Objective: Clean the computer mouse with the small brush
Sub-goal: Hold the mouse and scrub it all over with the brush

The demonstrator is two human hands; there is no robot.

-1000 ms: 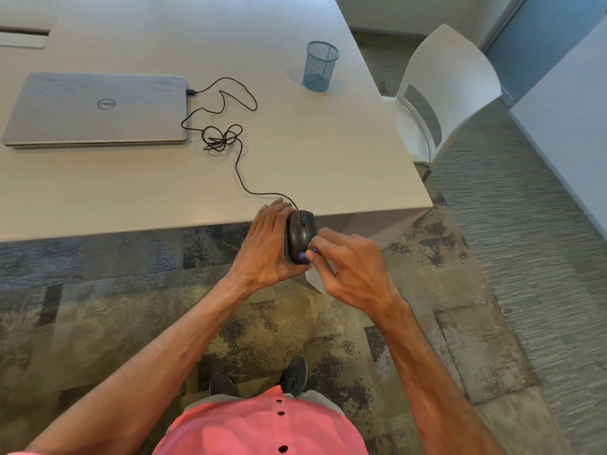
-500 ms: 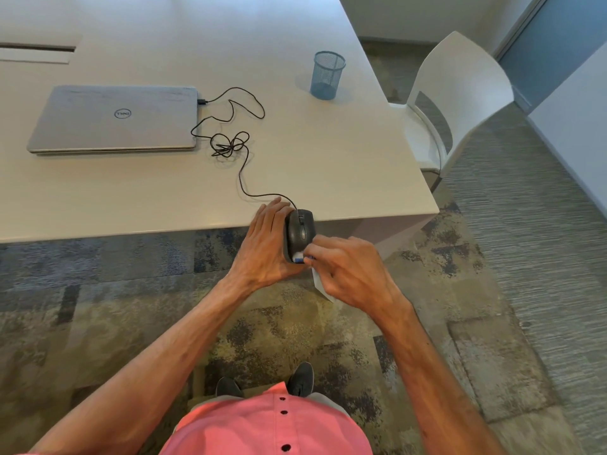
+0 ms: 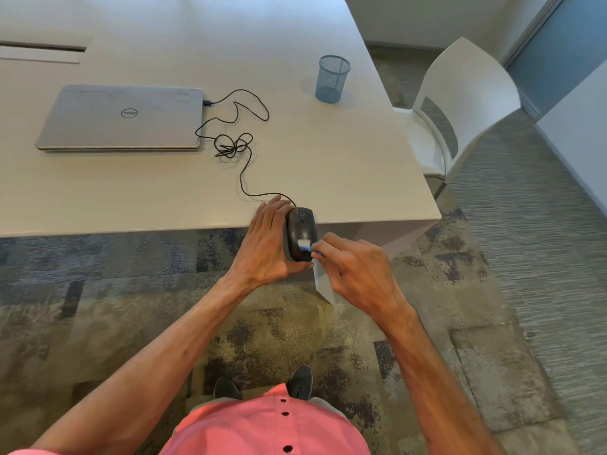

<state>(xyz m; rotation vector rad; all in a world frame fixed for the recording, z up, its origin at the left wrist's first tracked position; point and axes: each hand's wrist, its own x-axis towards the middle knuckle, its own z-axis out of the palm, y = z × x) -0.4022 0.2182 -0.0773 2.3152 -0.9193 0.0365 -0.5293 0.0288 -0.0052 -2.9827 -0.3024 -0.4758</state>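
A black wired computer mouse (image 3: 300,226) is held just off the near edge of the white table (image 3: 328,159), buttons facing up. My left hand (image 3: 266,247) grips it from its left side and underneath. My right hand (image 3: 353,270) pinches a small blue brush (image 3: 306,246) whose white bristles rest on the rear part of the mouse's top. Most of the brush handle is hidden in my fingers. The mouse's black cable (image 3: 241,149) runs in loops across the table to the laptop.
A closed silver laptop (image 3: 121,118) lies at the left of the table. A blue mesh pen cup (image 3: 332,78) stands at the far right. A white chair (image 3: 460,106) is beside the table's right end. A white table leg (image 3: 323,285) shows behind my right hand. Patterned carpet (image 3: 98,290) lies below.
The brush has shifted slightly on the mouse's top, with its white bristles now showing. My left hand keeps the same grip. The camera view tilted a little.
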